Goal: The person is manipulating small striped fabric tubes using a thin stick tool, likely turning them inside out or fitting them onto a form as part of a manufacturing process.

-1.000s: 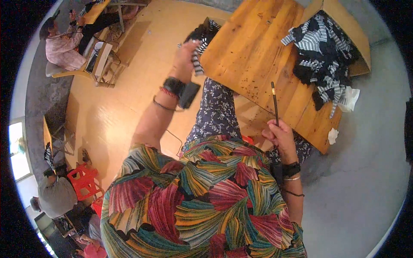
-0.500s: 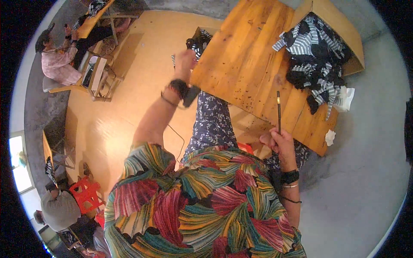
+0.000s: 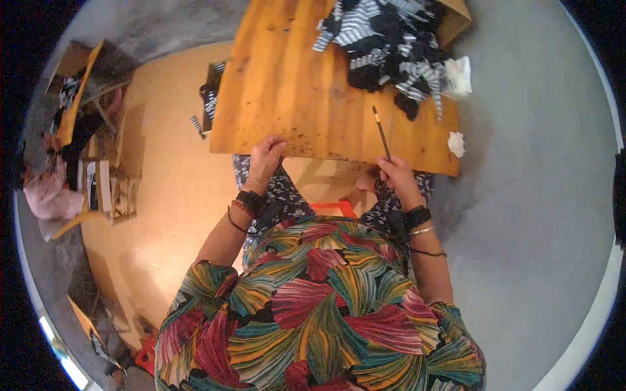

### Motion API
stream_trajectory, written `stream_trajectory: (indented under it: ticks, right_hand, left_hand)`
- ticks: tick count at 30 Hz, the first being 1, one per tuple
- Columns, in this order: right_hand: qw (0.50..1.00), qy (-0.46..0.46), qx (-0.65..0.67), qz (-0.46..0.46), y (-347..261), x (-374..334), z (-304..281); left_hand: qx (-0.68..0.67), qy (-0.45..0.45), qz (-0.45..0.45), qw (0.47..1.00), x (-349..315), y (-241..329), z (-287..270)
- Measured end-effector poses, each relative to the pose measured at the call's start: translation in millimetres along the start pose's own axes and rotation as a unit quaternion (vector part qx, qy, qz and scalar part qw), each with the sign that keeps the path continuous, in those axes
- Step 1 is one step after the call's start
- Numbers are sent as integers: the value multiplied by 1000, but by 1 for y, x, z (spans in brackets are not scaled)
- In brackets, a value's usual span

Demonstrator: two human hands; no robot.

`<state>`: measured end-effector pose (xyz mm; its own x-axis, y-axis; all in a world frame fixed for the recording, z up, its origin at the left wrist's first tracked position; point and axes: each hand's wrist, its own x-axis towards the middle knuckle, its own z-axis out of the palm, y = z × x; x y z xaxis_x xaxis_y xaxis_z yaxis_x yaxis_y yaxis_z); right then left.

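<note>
In my camera, the right hand (image 3: 399, 177) is closest, closed around the near part of a thin stick (image 3: 383, 137). This stick is straight and black, with a gold band close to its far tip. Its long axis goes away from the body; it points forward, leaning slightly left, and appears over the near part of the table (image 3: 293, 85). The left hand (image 3: 265, 160) is at the near table edge, fingers bent; I cannot tell if it pinches something. Farther, black and striped cloth pieces (image 3: 385, 49) lie heaped beside a cardboard box (image 3: 454, 21).
</note>
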<state>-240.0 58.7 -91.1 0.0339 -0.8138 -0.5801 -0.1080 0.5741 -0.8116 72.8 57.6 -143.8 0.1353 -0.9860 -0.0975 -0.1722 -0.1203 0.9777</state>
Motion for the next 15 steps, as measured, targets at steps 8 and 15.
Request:
stream_trajectory:
  ticks: [8, 15]
  right_hand:
    - [987, 130, -16, -91, -2, 43, -51]
    - [919, 315, -66, -226, -44, 111, -106]
  left_hand:
    - [-34, -29, -86, 995, 17, -14, 2]
    - [-14, -20, -114, 993, 12, -5, -1]
